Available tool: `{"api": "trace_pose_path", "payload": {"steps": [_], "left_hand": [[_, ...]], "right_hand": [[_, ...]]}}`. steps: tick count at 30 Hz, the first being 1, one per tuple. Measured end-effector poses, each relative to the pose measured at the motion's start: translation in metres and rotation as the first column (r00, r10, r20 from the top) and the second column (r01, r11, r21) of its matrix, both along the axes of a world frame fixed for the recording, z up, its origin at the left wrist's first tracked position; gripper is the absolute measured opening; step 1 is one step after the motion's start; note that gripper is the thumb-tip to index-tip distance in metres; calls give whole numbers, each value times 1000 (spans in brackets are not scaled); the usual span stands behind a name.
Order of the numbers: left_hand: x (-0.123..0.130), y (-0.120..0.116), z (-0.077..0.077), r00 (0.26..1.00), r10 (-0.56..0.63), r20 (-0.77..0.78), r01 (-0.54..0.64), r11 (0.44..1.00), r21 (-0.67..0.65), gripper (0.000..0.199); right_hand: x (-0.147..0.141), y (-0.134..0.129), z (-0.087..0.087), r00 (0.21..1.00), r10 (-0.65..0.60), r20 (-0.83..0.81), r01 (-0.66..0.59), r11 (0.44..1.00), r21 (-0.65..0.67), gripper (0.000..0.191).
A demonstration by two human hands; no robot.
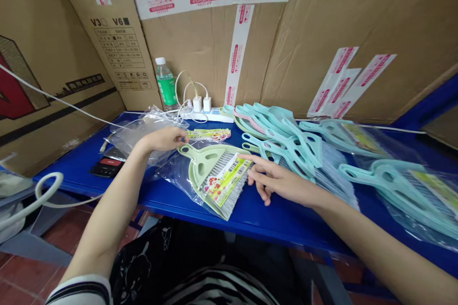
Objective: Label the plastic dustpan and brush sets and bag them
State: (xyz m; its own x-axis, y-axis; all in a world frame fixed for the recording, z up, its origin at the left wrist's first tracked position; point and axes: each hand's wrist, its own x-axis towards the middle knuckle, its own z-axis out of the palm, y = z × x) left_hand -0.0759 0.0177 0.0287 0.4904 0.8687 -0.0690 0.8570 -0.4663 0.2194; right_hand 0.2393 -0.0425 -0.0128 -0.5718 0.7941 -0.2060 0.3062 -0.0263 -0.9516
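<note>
Two bare hands over a bagged mint-green brush on a blue bench

Flattened cardboard cartons, joined with printed packing tape, stand behind a blue workbench, apparently lining the wall. Well beyond the left hand, a green-labelled water bottle stands against the cardboard beside a white power strip. Two plug-in chargers sit in the strip, which lies along the back of the bench, seemingly to keep its cords out of the working area.

Beyond the right hand, a heap of unbagged aqua hand brushes lies overlapping, their looped handles pointing various ways. Farther right of that hand, more brushes in clear plastic bags lie together, seemingly kept apart from the loose heap.

Between the hands lies a mint-green hand brush with a bright paper label, inside a clear plastic bag. The right hand is open, its fingers slightly spread, with the index fingertip touching the label's upper corner. The left hand hangs curled just above loose clear bags, beside a strip of printed cards; whether it grips anything, I cannot tell
</note>
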Motion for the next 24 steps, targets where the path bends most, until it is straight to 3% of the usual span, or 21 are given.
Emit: {"api": "trace_pose_path", "payload": {"steps": [3, 7, 18, 21, 24], "left_hand": [[-2, 1, -2, 1000, -16, 20, 15, 1000, 19, 21], [-3, 1, -2, 1000, 6, 18, -6, 1000, 6, 21], [0, -1, 0, 1000, 22, -3, -22, 1000, 9, 22], [1, -2, 1, 1000, 21, -9, -21, 1000, 4, 22], [1, -3, 2, 1000, 28, -8, -28, 1000, 6, 22]], "right_hand": [[1, 0, 2, 978, -16, 206, -29, 978, 209, 49], [-1, -1, 1, 932, -87, 353, -108, 860, 498, 44], [-2, 0, -3, 939, -120, 322, -141, 720, 680, 38], [0, 0, -3, 954, -142, 262, -135, 580, 803, 34], [2, -1, -2, 961, -84, 264, -219, 350, 911, 28]]}}
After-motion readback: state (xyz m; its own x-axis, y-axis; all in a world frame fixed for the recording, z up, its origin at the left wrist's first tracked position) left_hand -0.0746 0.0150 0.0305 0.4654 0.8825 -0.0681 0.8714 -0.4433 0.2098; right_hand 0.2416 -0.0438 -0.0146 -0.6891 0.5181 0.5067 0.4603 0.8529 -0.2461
